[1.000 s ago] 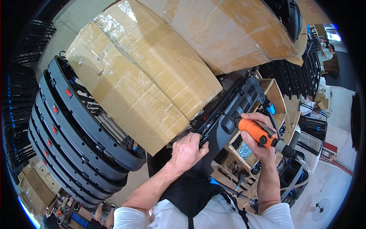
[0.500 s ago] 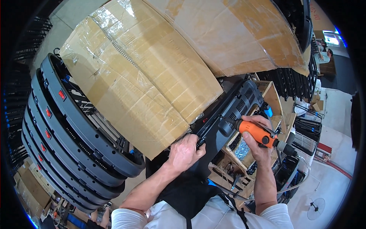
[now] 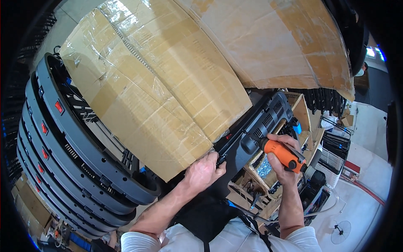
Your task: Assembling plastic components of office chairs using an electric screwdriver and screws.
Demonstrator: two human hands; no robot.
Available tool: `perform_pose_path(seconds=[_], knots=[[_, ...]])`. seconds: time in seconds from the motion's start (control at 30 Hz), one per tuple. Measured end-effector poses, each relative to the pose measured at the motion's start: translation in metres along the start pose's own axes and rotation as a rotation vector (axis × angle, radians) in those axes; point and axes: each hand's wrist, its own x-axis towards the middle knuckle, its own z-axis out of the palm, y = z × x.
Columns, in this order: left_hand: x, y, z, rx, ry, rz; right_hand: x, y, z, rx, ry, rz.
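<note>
My right hand (image 3: 283,167) is wrapped round an orange power screwdriver (image 3: 280,154), with a grey fitting and a hose at its rear. Its front end points left, right by the rounded end of a black vented plastic housing (image 3: 270,119); whether it touches cannot be made out. Closed at the lower corner of a taped cardboard sheet (image 3: 176,80), my left hand (image 3: 202,173) has its thumb against a dark part at the housing's near end. What its fingers grip is mostly hidden.
A second cardboard sheet (image 3: 273,50) covers the far side. Stacked grey curved frames (image 3: 84,147) with red switches stand at left. Under my right arm is a wooden bin (image 3: 275,178) of screws and small tools. A fan (image 3: 339,232) stands at lower right.
The view has shifted slightly, so the cardboard and the stacked frames sit a little differently. Both hands keep their grips, and the screwdriver stays by the housing.
</note>
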Motion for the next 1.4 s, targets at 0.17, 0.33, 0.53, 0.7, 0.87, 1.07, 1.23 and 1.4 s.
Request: perform_pose_path(seconds=[0.17,0.33,0.53,0.7,0.87,1.07,1.23,1.4], knots=[[0.001,0.001,-0.003,-0.015,0.012,0.007,0.006,-0.005,0.003,-0.058,-0.007,0.021],[0.002,0.003,-0.007,-0.036,0.03,0.005,0.012,-0.009,0.006,-0.063,-0.059,0.02],[-0.003,0.007,-0.008,-0.03,0.026,-0.059,0.013,-0.004,0.004,-0.024,-0.066,-0.005],[-0.021,0.004,-0.014,-0.03,0.144,-0.016,0.013,-0.001,0.004,-0.052,-0.08,-0.051],[-0.046,0.003,-0.024,0.015,0.073,-0.056,0.011,0.002,0.008,-0.013,-0.086,0.002],[-0.09,-0.005,-0.03,-0.522,0.109,-0.423,-0.006,-0.017,0.001,0.029,0.008,-0.07],[-0.127,0.035,-0.044,-1.462,-0.192,-0.865,-0.07,-0.031,-0.007,0.371,0.181,-0.065],[-0.15,0.038,-0.003,-1.456,-0.308,-0.663,-0.157,-0.002,-0.003,0.48,0.132,0.051]])
